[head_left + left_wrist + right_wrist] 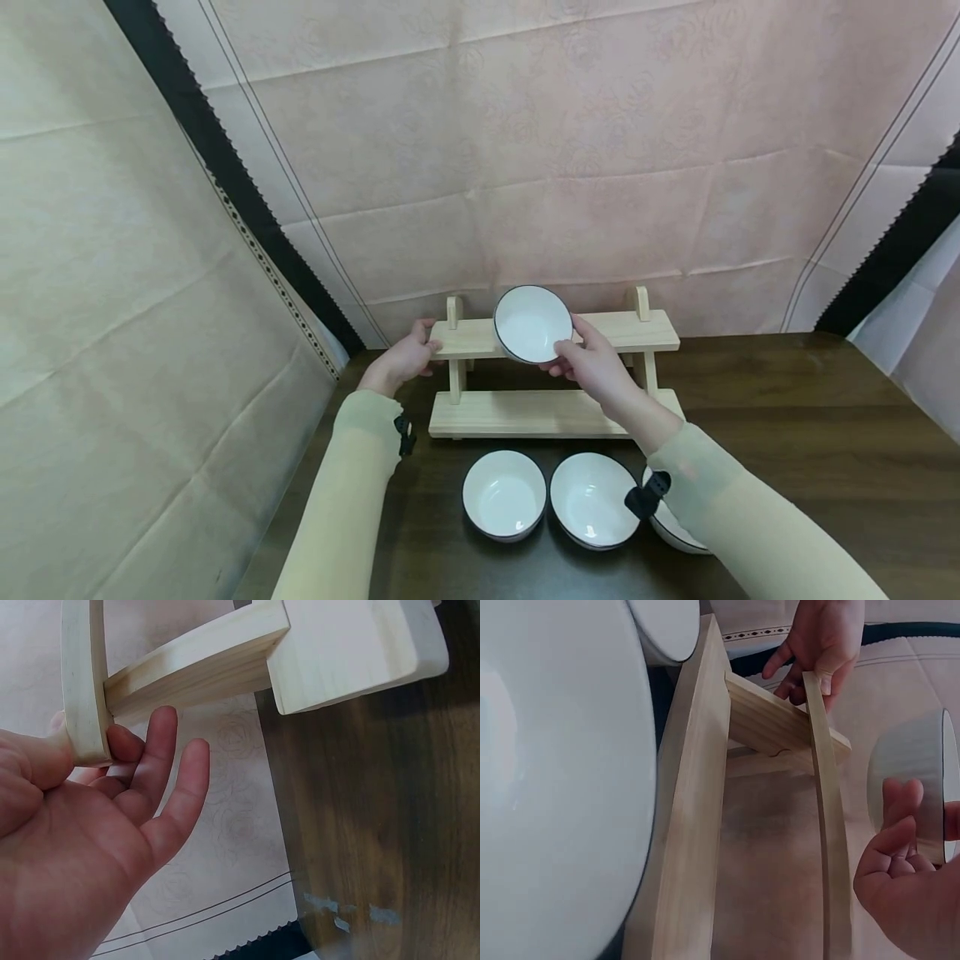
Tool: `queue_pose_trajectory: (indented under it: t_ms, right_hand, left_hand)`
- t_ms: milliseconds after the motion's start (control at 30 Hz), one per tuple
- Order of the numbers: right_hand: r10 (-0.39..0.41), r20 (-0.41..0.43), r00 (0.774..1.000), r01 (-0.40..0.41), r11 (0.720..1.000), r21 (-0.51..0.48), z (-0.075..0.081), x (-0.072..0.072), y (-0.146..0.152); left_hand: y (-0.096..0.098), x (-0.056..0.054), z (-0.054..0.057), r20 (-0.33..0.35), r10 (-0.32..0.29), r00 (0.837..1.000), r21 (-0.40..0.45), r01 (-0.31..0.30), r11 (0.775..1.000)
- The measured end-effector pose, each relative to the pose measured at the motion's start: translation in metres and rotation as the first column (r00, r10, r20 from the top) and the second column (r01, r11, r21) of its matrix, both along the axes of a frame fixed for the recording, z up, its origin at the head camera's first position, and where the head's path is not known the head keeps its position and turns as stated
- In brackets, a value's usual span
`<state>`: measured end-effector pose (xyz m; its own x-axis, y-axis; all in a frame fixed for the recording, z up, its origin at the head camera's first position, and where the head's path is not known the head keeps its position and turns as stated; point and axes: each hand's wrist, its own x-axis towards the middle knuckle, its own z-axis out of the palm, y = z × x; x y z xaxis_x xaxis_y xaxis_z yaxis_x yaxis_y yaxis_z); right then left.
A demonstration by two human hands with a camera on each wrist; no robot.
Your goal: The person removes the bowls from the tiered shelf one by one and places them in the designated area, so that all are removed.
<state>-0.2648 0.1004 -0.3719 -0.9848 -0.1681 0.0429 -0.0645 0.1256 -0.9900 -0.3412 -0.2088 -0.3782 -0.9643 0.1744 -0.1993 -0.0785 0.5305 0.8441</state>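
Note:
A two-tier light wooden rack (528, 414) stands on the dark table. My left hand (406, 360) grips the left end of its upper board (85, 682), thumb on one face and fingers curled at the other; two fingers stick out loosely in the left wrist view. Over the upper board, my right hand (597, 368) holds a white bowl (531, 322) with a dark rim, its thumb at the rim and fingers beneath. The bowl (907, 761) is tipped so that its inside faces the head camera. In the right wrist view it appears apart from the board.
In front of the rack, a white bowl (505, 493) and a second bowl (592, 497) stand side by side. A third bowl (670, 523) is partly hidden under my right forearm. A pale cloth wall (570, 167) rises behind the rack, another cloth (150, 400) at the left.

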Motion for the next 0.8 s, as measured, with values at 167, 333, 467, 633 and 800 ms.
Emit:
queue_pose_trajectory:
  t_ms: [167,333,467,633,800]
  right_hand:
    - [0.016,-0.036,0.999,-0.015,1.000,0.011,0.001,0.014,0.014]
    - [-0.041,-0.062,0.997,0.044,0.998,0.041,0.003,0.033,0.031]
    - [-0.085,-0.061,0.994,0.091,0.991,0.100,0.003,0.046,0.049]
    - [-0.064,-0.059,0.996,0.072,0.987,0.142,-0.003,0.056,0.076]
    - [-0.018,-0.071,0.997,0.028,0.989,0.145,-0.009,0.066,0.105]
  left_hand:
    - [0.000,0.002,-0.001,-0.001,0.010,1.000,0.003,-0.010,1.000]
    - [0.001,0.002,0.000,0.000,0.008,1.000,-0.003,-0.008,1.000]
    - [0.000,0.001,0.001,0.001,0.006,1.000,-0.007,-0.006,1.000]
    - [-0.001,0.000,-0.001,-0.003,0.017,1.000,-0.002,-0.017,1.000]
    - [0.000,-0.002,-0.003,0.000,0.012,1.000,-0.006,-0.012,1.000]
